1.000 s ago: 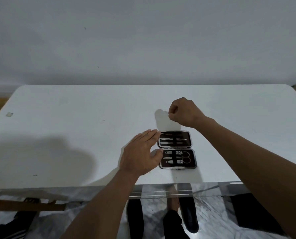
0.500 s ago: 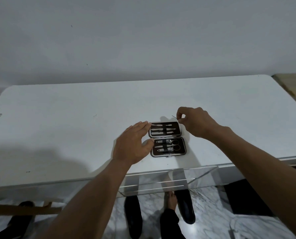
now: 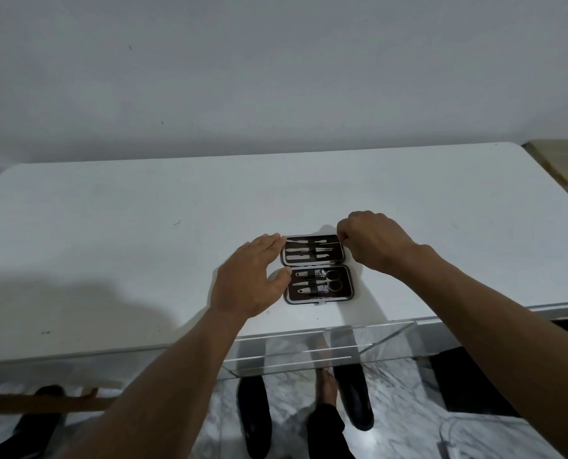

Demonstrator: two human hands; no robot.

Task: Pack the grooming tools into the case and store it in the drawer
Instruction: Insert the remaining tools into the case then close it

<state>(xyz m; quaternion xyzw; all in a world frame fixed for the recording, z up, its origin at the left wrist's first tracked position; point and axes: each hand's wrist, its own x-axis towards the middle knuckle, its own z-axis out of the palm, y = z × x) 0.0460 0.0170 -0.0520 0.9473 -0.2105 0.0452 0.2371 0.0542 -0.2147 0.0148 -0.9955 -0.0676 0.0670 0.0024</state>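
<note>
White table spanning the view, a small mark near its far left edge. Left hand flat and open, palm down, fingers together, fingertips touching the left edge of the case's far half, thumb against the near half; nothing gripped. Case lying open near the table's near edge, both halves face up: slim metal tools strapped in the far half, scissors and clippers in the near half. Right hand curled at the far right corner of the case, thumb and forefinger pinched together; whether anything held, cannot tell. Clear drawer pulled out below the near edge
</note>
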